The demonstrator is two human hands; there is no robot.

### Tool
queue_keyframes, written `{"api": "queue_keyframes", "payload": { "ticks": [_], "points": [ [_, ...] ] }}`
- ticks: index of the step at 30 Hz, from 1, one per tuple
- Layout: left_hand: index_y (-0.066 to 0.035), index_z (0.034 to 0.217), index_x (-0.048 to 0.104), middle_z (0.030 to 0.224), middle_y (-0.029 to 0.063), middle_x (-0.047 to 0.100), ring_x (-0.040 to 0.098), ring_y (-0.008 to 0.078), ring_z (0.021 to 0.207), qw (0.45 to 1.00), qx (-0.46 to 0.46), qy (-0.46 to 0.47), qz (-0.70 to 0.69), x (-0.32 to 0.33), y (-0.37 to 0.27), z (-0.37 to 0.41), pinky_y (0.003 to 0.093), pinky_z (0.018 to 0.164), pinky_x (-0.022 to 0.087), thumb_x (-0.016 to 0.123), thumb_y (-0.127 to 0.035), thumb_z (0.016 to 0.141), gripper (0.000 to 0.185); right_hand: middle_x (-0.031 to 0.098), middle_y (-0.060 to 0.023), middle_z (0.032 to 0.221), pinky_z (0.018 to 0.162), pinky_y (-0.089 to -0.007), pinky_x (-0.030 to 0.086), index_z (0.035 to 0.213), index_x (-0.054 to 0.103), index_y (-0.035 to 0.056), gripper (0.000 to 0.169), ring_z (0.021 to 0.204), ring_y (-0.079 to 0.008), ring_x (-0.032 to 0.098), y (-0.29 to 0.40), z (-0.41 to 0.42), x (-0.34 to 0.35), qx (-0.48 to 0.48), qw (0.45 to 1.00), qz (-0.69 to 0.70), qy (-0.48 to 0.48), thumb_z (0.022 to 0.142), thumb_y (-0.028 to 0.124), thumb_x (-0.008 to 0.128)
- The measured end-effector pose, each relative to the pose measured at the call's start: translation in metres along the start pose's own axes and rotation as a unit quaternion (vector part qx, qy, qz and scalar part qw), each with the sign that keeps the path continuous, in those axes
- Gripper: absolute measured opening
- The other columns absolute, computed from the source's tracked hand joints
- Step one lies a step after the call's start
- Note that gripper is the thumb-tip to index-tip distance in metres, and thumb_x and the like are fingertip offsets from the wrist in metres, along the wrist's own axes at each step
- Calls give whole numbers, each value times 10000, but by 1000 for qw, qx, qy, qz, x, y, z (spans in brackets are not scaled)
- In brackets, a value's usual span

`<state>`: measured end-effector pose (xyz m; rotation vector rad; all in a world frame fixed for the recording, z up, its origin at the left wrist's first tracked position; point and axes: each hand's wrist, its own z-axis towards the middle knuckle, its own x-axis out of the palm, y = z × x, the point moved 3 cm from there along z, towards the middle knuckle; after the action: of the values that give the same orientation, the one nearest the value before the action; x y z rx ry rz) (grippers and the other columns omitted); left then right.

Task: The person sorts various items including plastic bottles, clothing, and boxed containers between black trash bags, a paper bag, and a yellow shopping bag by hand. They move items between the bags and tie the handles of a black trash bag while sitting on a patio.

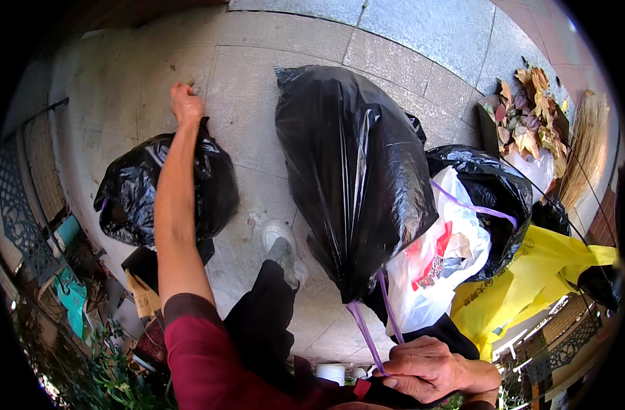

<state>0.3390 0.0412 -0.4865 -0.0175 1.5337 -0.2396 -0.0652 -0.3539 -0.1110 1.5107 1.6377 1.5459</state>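
My right hand (426,370) grips the purple drawstrings (366,333) of a large, full black plastic garbage bag (353,169). The bag's gathered mouth points toward me. My left arm stretches forward over a second black garbage bag (215,179), a smaller one on the paving. Beyond that bag, my left hand (187,105) has its fingers curled low over the paving. A small scrap (192,87) shows at the fingertips; what it is, I cannot tell.
At the right, an open black bag (497,205) with a purple drawstring stands beside a white plastic bag (440,261) and a yellow plastic bag (522,282). Dry leaves (535,123) fill a dustpan beside a straw broom (586,148). Plants (104,353) and clutter line the lower left.
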Motion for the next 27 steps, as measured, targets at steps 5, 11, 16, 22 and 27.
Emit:
{"api": "queue_keyframes", "payload": {
  "ticks": [5,11,16,22,27],
  "points": [
    [-43,1010,696,1088,175,651,623,322,1016,988,-60,140,26,52,158,75,393,876,489,557,-62,728,315,551,-151,733,497,-388,408,983,603,-117,135,586,-289,522,-31,-7,-8,-59,998,34,-19,887,-22,596],
    [-71,1181,631,1078,112,692,632,251,988,966,-125,226,26,88,56,-5,364,865,470,651,-95,831,352,548,-183,749,621,-449,453,950,549,-50,127,714,-369,566,-11,3,17,2,997,6,-72,848,20,576],
    [-42,1000,622,842,-22,574,495,79,753,864,-176,265,-390,-47,-92,-140,237,687,416,634,0,855,152,656,-175,885,773,-422,480,1001,633,-35,168,834,-341,629,-13,6,34,-29,994,-3,-110,858,53,615],
    [-50,894,589,852,-21,582,520,78,782,687,-293,363,-557,-266,-173,-313,230,753,425,588,97,823,164,677,-149,1020,820,-333,487,1240,596,-8,347,840,-206,622,-8,-5,73,71,978,43,-191,906,85,578],
    [-26,1002,598,884,20,614,579,80,792,587,-362,410,-597,-324,-241,-368,221,669,463,601,3,858,146,627,-64,1014,806,-265,462,1396,461,19,510,858,-104,536,31,18,122,65,933,242,-259,898,48,568]
  ]
}}
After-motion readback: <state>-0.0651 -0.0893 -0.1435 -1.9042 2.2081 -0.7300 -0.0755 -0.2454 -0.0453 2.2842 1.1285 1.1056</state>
